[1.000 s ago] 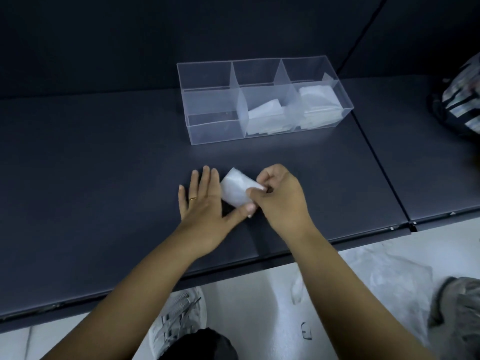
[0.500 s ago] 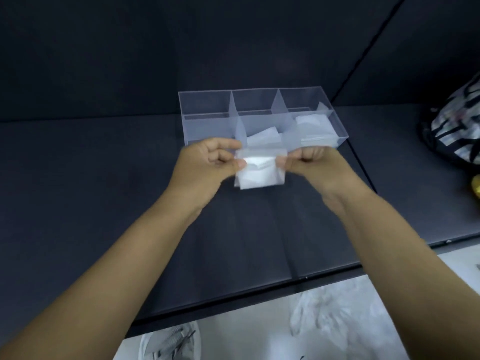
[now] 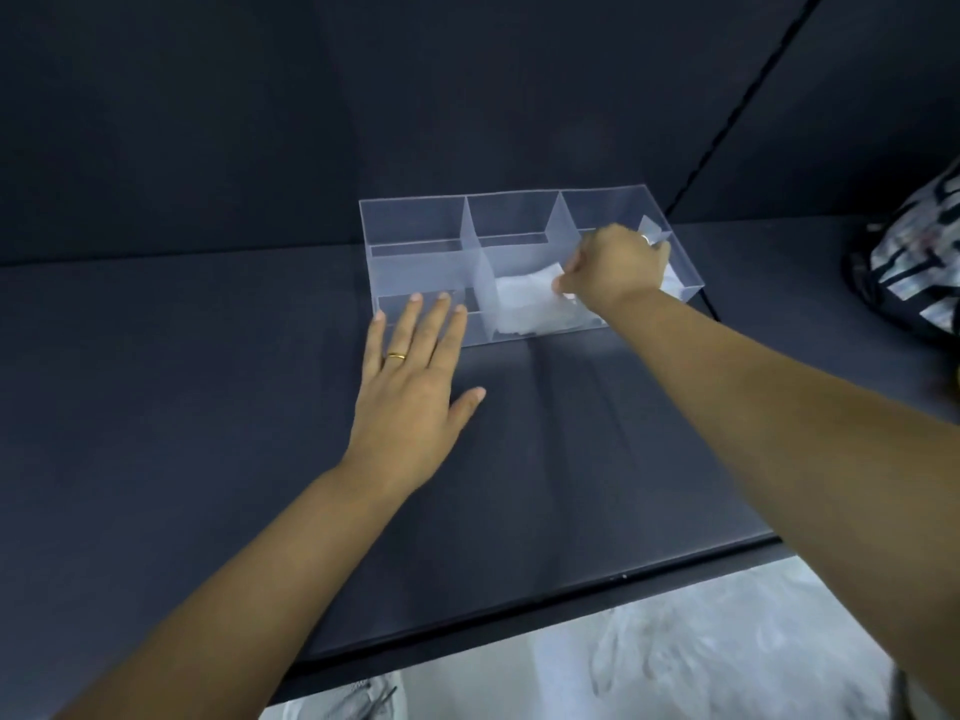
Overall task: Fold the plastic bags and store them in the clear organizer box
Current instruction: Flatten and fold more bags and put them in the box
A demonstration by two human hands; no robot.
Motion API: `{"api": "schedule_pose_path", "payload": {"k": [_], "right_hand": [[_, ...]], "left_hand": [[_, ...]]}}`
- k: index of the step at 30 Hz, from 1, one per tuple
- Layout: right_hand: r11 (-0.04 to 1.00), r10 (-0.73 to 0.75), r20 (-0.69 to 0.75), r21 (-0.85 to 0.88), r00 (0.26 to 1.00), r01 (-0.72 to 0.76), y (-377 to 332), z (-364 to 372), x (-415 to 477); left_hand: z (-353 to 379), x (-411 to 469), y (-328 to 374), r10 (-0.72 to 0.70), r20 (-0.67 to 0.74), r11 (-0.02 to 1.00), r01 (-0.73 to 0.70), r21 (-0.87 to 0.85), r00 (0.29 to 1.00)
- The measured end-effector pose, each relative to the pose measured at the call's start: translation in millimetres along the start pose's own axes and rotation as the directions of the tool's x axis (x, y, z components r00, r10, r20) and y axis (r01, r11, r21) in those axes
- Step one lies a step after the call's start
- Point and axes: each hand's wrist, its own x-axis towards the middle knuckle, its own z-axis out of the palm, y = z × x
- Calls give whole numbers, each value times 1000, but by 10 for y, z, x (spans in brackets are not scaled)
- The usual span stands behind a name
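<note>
While the left hand [image 3: 410, 402] lies flat with straight, spread fingers, its fingertips at the front wall of the box, the right hand [image 3: 615, 272] reaches inside with fingers curled, thumb and fingertips pinching the right edge of a folded white plastic bag [image 3: 524, 298]. A gold ring [image 3: 396, 357] sits on one left finger. That bag lies in the middle front compartment of the clear plastic organizer box with dividers [image 3: 415, 220], upper centre of the frame. Another white folded bag [image 3: 675, 277] shows in the right compartment, mostly hidden by the right hand. The box stands on a dark grey table [image 3: 208, 407]. At the right edge sits a black-and-white patterned fabric bag [image 3: 914, 262]; pale floor [image 3: 675, 657] shows at the bottom.
</note>
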Motion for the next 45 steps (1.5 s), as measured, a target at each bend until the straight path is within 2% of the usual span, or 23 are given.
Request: {"api": "schedule_pose_path", "payload": {"k": [2, 4, 7, 9, 11, 13, 14, 16, 18, 20, 24, 26, 27, 29, 31, 34, 36, 37, 38, 40, 41, 42, 45], "right_hand": [[997, -14, 20, 80, 1000, 12, 28, -14, -39], [957, -11, -13, 288, 1000, 15, 74, -72, -145], [779, -8, -156, 618, 988, 104, 283, -174, -553], [687, 39, -291, 703, 956, 186, 567, -172, -1028], [696, 146, -390, 693, 909, 185, 956, -25, -1617], [738, 289, -347, 675, 892, 24, 1357, 265, -2243], [751, 343, -273, 654, 899, -88, 1542, 456, -2524], [744, 432, -5, 567, 902, -354, 1874, 873, -2996], [791, 438, 264, 340, 859, -508, 2046, 1179, -3323], [836, 404, 334, 244, 852, -492, 2152, 1421, -3481], [882, 406, 231, 154, 884, -445, 2217, 1579, -3356], [873, 402, 244, 190, 883, -450, 2239, 1519, -3240], [851, 378, 270, 274, 886, -447, 2260, 1463, -3203], [731, 317, 319, 517, 893, -444, 2276, 1210, -3138], [557, 235, 334, 723, 913, -408, 2262, 817, -3078], [329, 122, 194, 917, 973, -224, 2189, 176, -2970], [137, 61, 103, 984, 993, -111, 2040, -214, -2828], [37, 38, 79, 996, 996, -80, 1950, -369, -2736], [-45, 17, 73, 996, 997, -72, 1848, -504, -2646], [-158, -22, 71, 985, 997, -74, 1642, -705, -2493], [-200, -37, 62, 977, 997, -69, 1553, -778, -2434], [-240, -58, 48, 969, 997, -61, 1473, -833, -2380], [-284, -126, -48, 959, 991, 10, 1313, -928, -2265]], "left_hand": [[-11, -33, 43, -1, -16, 1000, 1, -9, 1000], [5, -125, 161, 13, -19, 999, -13, -49, 1000], [146, -360, 458, 109, 88, 989, -99, -111, 990], [278, -540, 657, 181, 186, 982, -165, -95, 966], [372, -681, 781, 209, 251, 977, -209, -27, 945], [414, -746, 825, 211, 263, 974, -224, 19, 941], [425, -756, 822, 209, 261, 974, -223, 25, 942], [442, -759, 818, 212, 259, 974, -224, 20, 942], [452, -760, 819, 213, 260, 974, -227, 24, 942], [463, -763, 808, 211, 255, 973, -228, 36, 943], [468, -759, 799, 204, 254, 975, -220, 36, 945], [468, -755, 797, 208, 261, 974, -223, 30, 943], [471, -753, 793, 209, 263, 974, -224, 28, 942], [470, -754, 786, 206, 269, 975, -220, 20, 941], [464, -758, 791, 200, 282, 977, -211, 10, 938], [428, -728, 801, 194, 298, 981, -189, -45, 935], [364, -686, 809, 162, 329, 961, -73, -267, 930], [300, -661, 826, 133, 382, 897, 54, -439, 914], [212, -634, 861, 103, 448, 769, 215, -602, 888], [21, -578, 941, 99, 557, 386, 484, -785, 825], [-57, -540, 961, 131, 603, 225, 569, -791, 787], [-113, -495, 964, 176, 647, 124, 636, -762, 741], [-223, -379, 951, 314, 732, -42, 779, -626, 605]]}}
